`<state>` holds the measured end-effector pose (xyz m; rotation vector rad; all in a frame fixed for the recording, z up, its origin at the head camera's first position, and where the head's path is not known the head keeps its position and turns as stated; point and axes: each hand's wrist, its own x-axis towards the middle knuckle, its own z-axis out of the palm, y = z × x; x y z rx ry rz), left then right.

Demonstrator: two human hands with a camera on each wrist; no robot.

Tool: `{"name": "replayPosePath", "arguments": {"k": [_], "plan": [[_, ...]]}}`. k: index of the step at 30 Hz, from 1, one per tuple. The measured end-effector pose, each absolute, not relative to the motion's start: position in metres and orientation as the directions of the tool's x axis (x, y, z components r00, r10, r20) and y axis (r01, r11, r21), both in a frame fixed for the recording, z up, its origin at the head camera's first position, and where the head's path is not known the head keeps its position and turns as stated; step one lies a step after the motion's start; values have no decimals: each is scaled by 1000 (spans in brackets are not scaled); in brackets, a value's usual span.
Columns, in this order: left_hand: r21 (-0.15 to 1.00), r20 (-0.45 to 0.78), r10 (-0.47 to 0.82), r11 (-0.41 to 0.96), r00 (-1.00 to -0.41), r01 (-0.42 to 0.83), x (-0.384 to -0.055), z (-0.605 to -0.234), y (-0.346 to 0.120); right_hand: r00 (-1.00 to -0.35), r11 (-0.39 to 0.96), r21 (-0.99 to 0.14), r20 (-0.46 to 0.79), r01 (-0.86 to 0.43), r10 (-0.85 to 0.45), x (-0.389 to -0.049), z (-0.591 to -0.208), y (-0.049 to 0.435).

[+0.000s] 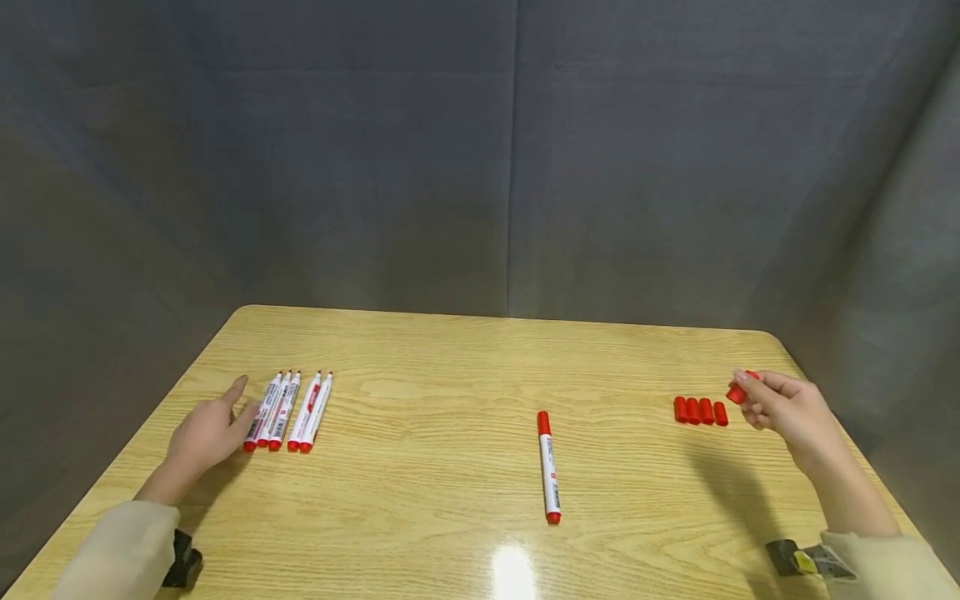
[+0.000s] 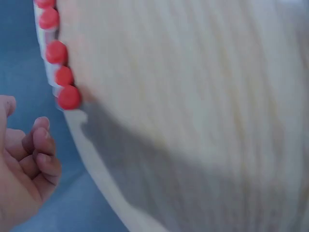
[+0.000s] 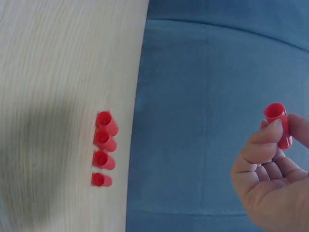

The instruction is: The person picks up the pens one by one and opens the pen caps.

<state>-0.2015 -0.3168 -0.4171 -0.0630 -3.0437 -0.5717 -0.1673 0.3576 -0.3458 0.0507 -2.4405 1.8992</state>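
At the table's right side, my right hand [image 1: 797, 415] pinches a red marker cap [image 3: 276, 116] between thumb and fingers, above the tabletop. Its open end shows in the right wrist view. Several red caps [image 1: 693, 411] lie in a row just left of that hand. On the left, several uncapped white markers [image 1: 300, 417] with red ends lie side by side, tips pointing away. My left hand [image 1: 207, 433] hovers beside the leftmost marker, index finger extended and the others loosely bent, holding nothing. A capped red marker [image 1: 550, 475] lies alone near the middle.
The wood-grain table [image 1: 420, 500] has rounded far corners. A dark grey curtain [image 1: 375, 167] hangs behind it and along both sides. Bright glare shows near the table's front middle.
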Motion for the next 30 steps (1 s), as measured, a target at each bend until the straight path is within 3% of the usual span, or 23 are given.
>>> {"name": "replayPosePath", "arguments": {"k": [11,21,30], "plan": [[413,296,118,879,-948,238,-186,-393,-277,-998,438,-897,-61,55,1,-217,-419,432],[419,385,169,844,-907,335,-177,-387,-254,-993,520,-848,-122,105,3,-196,-378,399],[423,415,193,824,-889,377,-174,-386,-248,-976,487,-846,-200,217,87,-200,-391,414]]}}
